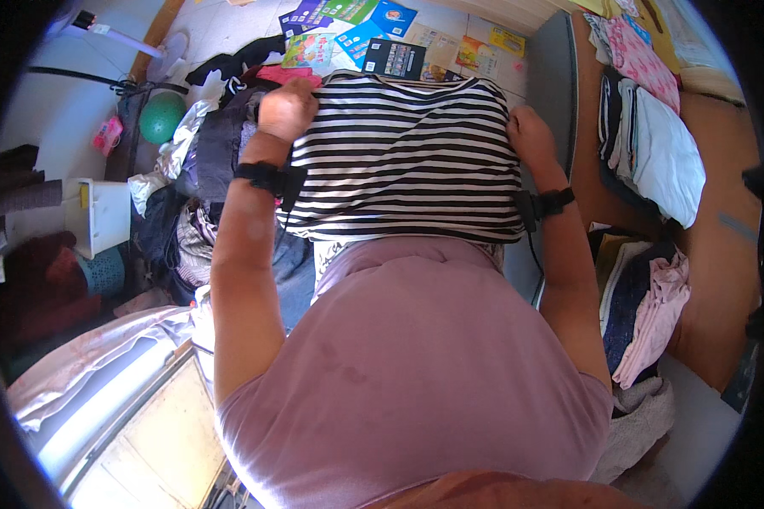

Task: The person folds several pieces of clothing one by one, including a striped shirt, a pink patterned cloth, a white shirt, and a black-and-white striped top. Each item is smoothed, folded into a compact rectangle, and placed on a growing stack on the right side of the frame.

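Note:
A black-and-white striped shirt [407, 159] is spread out in front of me, its neckline edge at the far side and its near edge reaching my lap. My left hand [288, 109] grips the shirt at its upper left corner, with the fingertips partly hidden. At the opposite upper corner, my right hand [532, 137] has its fingers curled on the shirt's right edge. Black bands with small devices are strapped to both wrists. Some creases run across the striped cloth.
Crumpled clothes [216, 146] heap up on the left, near a green ball [163, 118] and a white plastic container [105, 216]. Booklets [395, 57] lie on the tiled floor ahead. Folded clothes [665, 149] stand in stacks on a brown wooden surface [716, 254] to the right.

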`<state>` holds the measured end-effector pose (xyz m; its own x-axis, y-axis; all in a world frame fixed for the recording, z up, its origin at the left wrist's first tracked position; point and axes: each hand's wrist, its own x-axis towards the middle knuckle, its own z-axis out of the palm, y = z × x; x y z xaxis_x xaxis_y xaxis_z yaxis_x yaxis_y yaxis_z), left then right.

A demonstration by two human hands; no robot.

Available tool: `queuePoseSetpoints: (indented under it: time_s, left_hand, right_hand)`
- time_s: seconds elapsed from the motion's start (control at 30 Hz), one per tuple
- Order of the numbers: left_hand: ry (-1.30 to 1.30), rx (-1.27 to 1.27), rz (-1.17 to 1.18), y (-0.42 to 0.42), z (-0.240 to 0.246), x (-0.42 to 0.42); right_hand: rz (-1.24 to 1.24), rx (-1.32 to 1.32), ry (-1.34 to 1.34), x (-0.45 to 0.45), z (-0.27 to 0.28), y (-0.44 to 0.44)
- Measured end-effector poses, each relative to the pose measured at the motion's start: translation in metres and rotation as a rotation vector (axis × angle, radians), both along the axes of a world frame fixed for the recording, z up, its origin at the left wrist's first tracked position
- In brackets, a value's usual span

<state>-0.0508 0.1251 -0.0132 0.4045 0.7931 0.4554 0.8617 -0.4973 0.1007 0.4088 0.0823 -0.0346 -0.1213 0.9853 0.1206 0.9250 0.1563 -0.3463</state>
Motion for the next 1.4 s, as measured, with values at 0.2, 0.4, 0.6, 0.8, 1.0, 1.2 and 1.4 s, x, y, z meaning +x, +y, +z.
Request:
queuePoseSetpoints:
  time_s: [0.2,0.4,0.6,0.8,1.0,1.2,1.4]
  left_hand:
    - [0.124,0.070,0.125,0.017,0.023,-0.015]
    - [-0.084,-0.086,0.134,0.016,-0.014,-0.007]
    - [-0.149,-0.068,0.291,0.016,-0.035,-0.014]
    - [-0.515,-0.492,0.300,-0.040,-0.069,-0.031]
    - [-1.069,-1.123,0.410,-0.155,-0.099,-0.051]
    - [-1.485,-1.280,0.627,-0.211,-0.116,-0.050]
    - [-1.651,-1.294,0.564,-0.212,-0.124,-0.052]
  right_hand:
    - [0.054,-0.004,0.323,0.007,-0.008,0.009]
    - [0.037,-0.033,0.208,0.010,-0.019,0.017]
    - [-0.163,0.135,0.074,0.018,-0.020,0.029]
    - [-0.120,0.313,0.049,-0.016,0.020,0.008]
    - [0.164,0.177,0.538,-0.050,0.001,-0.037]
    - [-0.462,-0.456,0.979,0.022,-0.064,-0.060]
    - [-0.493,-0.572,1.249,0.027,-0.052,-0.138]
